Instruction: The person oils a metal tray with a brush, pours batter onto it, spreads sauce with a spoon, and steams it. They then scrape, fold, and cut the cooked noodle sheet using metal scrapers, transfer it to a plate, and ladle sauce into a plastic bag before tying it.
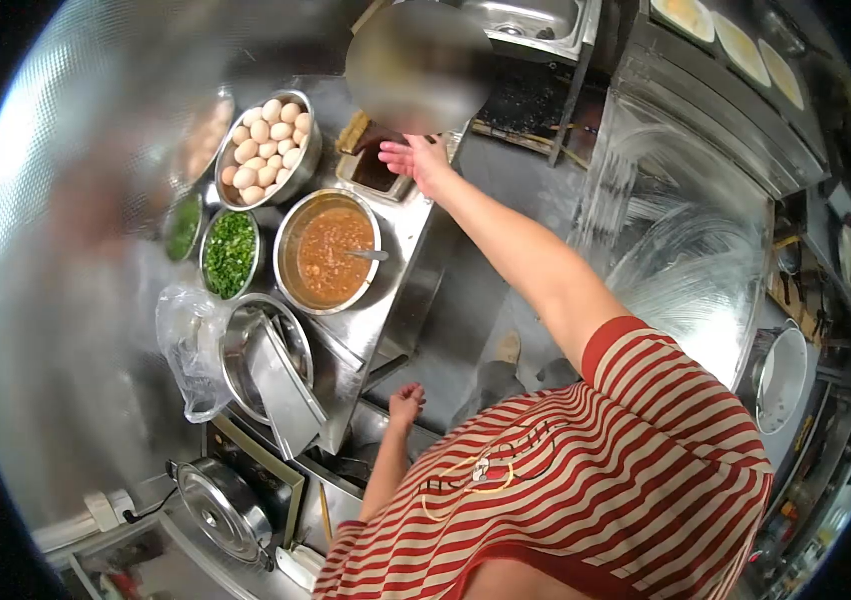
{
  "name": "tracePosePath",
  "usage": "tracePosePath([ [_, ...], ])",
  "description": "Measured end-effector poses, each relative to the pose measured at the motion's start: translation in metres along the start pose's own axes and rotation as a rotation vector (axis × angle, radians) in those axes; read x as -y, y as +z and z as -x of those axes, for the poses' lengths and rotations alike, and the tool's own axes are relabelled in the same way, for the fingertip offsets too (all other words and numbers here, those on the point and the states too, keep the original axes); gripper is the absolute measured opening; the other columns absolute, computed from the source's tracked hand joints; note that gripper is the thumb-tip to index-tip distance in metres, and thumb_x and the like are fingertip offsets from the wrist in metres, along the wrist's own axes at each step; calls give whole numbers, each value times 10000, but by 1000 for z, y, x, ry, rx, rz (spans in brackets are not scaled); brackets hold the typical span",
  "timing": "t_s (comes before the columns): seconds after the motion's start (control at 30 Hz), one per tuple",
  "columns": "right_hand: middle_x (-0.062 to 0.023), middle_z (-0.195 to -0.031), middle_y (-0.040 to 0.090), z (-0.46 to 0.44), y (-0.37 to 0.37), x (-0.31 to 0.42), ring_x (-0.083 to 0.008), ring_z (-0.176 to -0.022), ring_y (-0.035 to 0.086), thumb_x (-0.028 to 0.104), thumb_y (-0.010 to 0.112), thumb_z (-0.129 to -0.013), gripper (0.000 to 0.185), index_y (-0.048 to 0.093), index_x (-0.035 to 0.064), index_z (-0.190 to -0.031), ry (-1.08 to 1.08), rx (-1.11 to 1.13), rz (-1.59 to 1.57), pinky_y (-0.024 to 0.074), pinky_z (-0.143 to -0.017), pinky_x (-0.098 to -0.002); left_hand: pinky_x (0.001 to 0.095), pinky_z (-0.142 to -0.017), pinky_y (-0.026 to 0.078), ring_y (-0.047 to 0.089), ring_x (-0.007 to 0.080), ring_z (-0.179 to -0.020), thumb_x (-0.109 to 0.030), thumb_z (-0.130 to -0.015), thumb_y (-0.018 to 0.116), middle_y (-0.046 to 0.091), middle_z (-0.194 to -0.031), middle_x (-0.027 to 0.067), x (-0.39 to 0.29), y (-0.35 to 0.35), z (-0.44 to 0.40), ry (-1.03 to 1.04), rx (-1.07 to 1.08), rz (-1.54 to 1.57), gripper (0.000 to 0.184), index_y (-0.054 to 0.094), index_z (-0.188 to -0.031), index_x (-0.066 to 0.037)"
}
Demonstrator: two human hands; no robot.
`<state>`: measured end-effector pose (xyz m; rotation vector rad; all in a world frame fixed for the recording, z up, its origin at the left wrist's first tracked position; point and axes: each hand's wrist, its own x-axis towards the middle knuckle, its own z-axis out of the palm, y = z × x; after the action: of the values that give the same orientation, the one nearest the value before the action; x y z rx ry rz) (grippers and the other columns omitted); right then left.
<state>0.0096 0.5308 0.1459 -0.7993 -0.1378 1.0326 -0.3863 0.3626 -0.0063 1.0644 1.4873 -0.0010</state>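
My right hand (418, 163) reaches out with fingers stretched and apart, palm showing, above the near edge of a rectangular metal container (376, 177) of dark liquid. Nothing shows in its grasp. A yellowish-brown block-like item (353, 132) lies by that container's far end. Below it stands a steel bowl (291, 245) of chunky brown sauce (331, 255) with a spoon (371, 255) in it. My left hand (406, 404) hangs low beside the counter edge, fingers curled in, with nothing seen in it.
The steel counter (401, 235) also bears a bowl of eggs (266, 150), chopped greens (231, 255), and a steel bowl (236, 350) with a flat metal piece (286, 390) across it. A lidded pot (221, 510) stands lower left. A metal worktop (661, 220) is at right. The upper middle is blurred.
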Motion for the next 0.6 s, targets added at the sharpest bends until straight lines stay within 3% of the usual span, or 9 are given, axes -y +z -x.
tracePosePath([
  [0.1, -174, -828, 611, 2, -2, -10, -202, -586, 614, 332, 539, -827, 553, 312, 98, -1274, 25, -23, 80, 481, -465, -258, 235, -499, 426, 575, 124, -611, -182, -781, 605, 599, -770, 25, 11, -2, 5, -7, -11, 51, 190, 573, -923, -58],
  [0.2, -105, -608, 577, 21, -11, 4, -129, -473, 547, 375, 638, -750, 797, 190, 59, -1329, -19, -86, 387, 428, -409, -229, 242, -491, 431, 572, 127, -606, -163, -782, 600, 596, -763, 28, 23, 3, 18, -54, 21, 38, 179, 572, -918, -51],
  [0.37, -76, -680, 614, 115, -156, 88, -88, -570, 564, 211, 639, -761, 482, 465, 33, -1173, -697, -382, 954, 475, -555, -257, 298, -544, 482, 578, 181, -639, -133, -795, 585, 603, -792, 101, 20, 14, -5, 27, 181, -54, 229, 550, -977, 2],
  [0.4, -69, -745, 630, 149, -209, 118, -135, -641, 600, 215, 616, -768, 366, 542, 44, -1083, -799, -612, 1079, 479, -621, -275, 320, -598, 495, 584, 207, -704, -141, -804, 578, 601, -825, 126, 52, 10, -42, -15, 250, 84, 256, 534, -996, 24],
  [0.47, -133, -933, 607, 240, -319, 179, -301, -860, 578, 265, 567, -779, 310, 572, 52, -1004, -851, -1156, 1290, 459, -735, -343, 330, -683, 495, 577, 193, -750, -115, -818, 549, 592, -866, 129, 69, -6, -84, 28, 288, -181, 225, 541, -974, 47],
  [0.5, -151, -969, 588, 302, -349, 212, -308, -889, 562, 247, 560, -773, 284, 583, 56, -981, -670, -1433, 1285, 448, -762, -360, 312, -775, 464, 562, 185, -739, -137, -818, 544, 594, -878, 126, 77, -12, -104, 50, 345, -307, 240, 553, -977, 42],
  [0.53, -161, -959, 579, 357, -406, 231, -318, -871, 560, 210, 552, -765, 247, 593, 66, -961, -717, -1631, 1357, 448, -758, -373, 371, -834, 154, 538, 207, -718, -224, -789, 576, 598, -847, 118, 53, -5, -91, 55, 440, -430, 288, 579, -940, 21],
  [0.57, -177, -958, 568, 411, -480, 238, -328, -878, 551, 216, 530, -767, 252, 592, 66, -959, -580, -1874, 1560, 438, -770, -389, 434, -631, 366, 530, 234, -723, -312, -766, 606, 595, -778, 100, 34, 9, -75, 53, 210, -623, 339, 594, -892, 3],
  [0.6, -162, -930, 576, 464, -497, 256, -327, -881, 548, 234, 488, -787, 251, 597, 84, -957, -112, -1996, 1376, 422, -800, -399, 410, -646, 405, 535, 231, -718, -330, -754, 615, 578, -732, 87, 21, 10, -75, 88, 400, -599, 359, 582, -866, 9],
])
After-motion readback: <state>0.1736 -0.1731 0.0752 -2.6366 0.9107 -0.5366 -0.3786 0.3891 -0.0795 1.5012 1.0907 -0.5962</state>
